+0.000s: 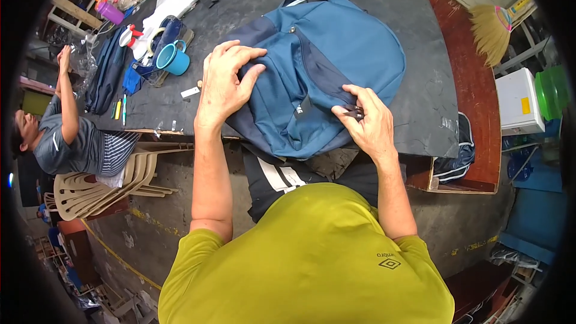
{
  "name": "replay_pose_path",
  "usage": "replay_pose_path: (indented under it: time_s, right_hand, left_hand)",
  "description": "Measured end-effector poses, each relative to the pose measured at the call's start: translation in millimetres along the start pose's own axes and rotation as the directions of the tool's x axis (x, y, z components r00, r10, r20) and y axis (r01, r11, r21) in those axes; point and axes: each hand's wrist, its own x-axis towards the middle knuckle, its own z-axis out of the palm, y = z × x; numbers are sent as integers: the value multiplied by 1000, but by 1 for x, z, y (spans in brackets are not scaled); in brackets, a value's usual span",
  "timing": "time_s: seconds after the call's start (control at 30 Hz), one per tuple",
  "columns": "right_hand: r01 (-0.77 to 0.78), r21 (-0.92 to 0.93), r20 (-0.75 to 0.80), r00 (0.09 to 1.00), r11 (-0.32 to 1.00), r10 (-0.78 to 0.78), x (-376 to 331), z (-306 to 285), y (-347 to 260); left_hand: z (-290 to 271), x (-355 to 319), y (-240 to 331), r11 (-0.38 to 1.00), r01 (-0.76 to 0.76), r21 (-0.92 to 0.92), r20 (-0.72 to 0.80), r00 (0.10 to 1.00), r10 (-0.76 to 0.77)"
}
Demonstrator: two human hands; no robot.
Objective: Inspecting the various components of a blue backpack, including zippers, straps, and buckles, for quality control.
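Observation:
A blue backpack (363, 36) with dark navy panels lies on the black-topped table, its near end at the table's edge. Across its front runs a zipped pocket, and the teal fabric below it is creased. On the bag's left side rests my left hand (225, 81), thumb and fingers apart, touching the cloth. My right hand (371, 123) is closed at the bag's near right side. A small black object (355, 113) shows between its thumb and fingers, too covered to name its kind. Part of the bag's underside is hidden.
Left on the table (414, 84) are a teal mug (173, 59), a spray bottle (130, 36), several pens (118, 109) and folded dark cloth (107, 72). Another person (78, 126) is at the far left, beside stacked beige chairs (102, 189). A broom (489, 33) hangs at right.

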Motion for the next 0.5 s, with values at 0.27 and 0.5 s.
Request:
replay_pose_path:
  time_s: [0.27,0.5]
  right_hand:
    - [-61,283,-553,805,957,214,53,-31,80]
    - [88,500,-75,996,861,-58,24,-44,-40]
  left_hand:
    - [32,-13,-48,869,253,-425,-501,734,-459]
    - [33,0,-4,870,353,-345,-647,582,-492]
